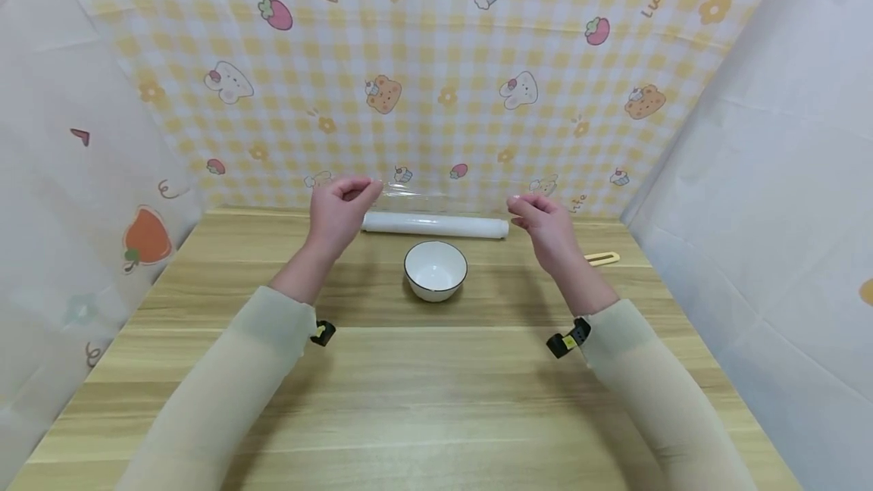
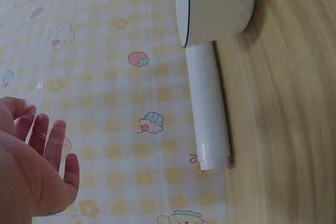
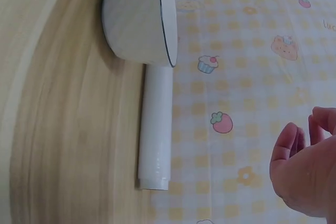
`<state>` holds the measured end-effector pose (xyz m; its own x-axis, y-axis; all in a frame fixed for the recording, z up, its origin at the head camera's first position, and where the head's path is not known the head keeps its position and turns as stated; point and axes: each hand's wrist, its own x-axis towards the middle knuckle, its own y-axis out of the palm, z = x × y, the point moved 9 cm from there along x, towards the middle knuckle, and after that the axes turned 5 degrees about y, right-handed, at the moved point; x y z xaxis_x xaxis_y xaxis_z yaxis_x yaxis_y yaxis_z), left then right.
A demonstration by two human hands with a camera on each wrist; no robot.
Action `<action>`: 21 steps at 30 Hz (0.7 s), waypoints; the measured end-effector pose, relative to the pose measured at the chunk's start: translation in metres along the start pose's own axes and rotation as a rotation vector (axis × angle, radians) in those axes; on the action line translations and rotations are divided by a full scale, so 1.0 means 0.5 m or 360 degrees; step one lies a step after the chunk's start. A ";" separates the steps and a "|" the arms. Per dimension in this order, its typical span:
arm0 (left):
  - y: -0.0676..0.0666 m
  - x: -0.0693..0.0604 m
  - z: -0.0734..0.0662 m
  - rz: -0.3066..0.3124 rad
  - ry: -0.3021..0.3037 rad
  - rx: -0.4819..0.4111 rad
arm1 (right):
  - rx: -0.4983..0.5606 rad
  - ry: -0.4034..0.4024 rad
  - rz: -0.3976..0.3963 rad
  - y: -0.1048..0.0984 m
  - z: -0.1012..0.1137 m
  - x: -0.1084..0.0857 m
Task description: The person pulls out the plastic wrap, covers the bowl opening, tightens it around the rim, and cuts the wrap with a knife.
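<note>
A thin clear sheet of plastic wrap (image 1: 405, 190) stretches between the two hands, above the back of the table; its edges are hard to see. My left hand (image 1: 341, 211) pinches its left end between thumb and forefinger. At the other end, my right hand (image 1: 546, 229) pinches it with thumb and fingertips. Below and behind lies a white roll of plastic wrap (image 1: 436, 224) along the back of the table. A white bowl (image 1: 435, 271) with a dark rim stands upright in front of the roll, between the forearms. Both wrist views show the roll and the bowl's side.
A pale yellow tool with a slot (image 1: 603, 258) lies on the table (image 1: 436, 400), partly hidden behind the right wrist. A yellow checked cloth (image 1: 436, 44) hangs at the back, and white cloths (image 1: 784, 142) close off both sides.
</note>
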<state>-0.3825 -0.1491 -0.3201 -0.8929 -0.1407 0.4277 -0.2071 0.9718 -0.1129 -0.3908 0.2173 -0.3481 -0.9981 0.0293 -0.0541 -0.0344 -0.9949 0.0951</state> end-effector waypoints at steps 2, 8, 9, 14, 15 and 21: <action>-0.001 -0.009 -0.001 0.0022 0.0009 -0.0012 | -0.0003 0.0004 0.0016 -0.003 -0.005 -0.009; -0.007 -0.034 -0.003 0.0072 -0.0003 -0.0042 | -0.0024 -0.0026 0.0081 -0.006 -0.010 -0.031; -0.007 -0.037 -0.004 0.0084 -0.0009 -0.0049 | -0.0026 -0.0030 0.0091 -0.007 -0.010 -0.035; -0.010 -0.053 -0.007 0.0126 -0.0031 -0.0066 | -0.0024 -0.0027 0.0144 -0.007 -0.013 -0.057; -0.011 -0.057 -0.009 0.0128 -0.0032 -0.0066 | -0.0032 -0.0019 0.0151 -0.006 -0.013 -0.063; -0.025 -0.088 -0.015 0.0130 -0.0065 -0.0037 | -0.0141 0.0017 0.0174 -0.002 -0.019 -0.096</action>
<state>-0.3376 -0.1537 -0.3307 -0.9221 -0.0681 0.3810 -0.1244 0.9843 -0.1250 -0.3425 0.2160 -0.3550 -0.9950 -0.0805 -0.0590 0.0799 -0.9967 0.0126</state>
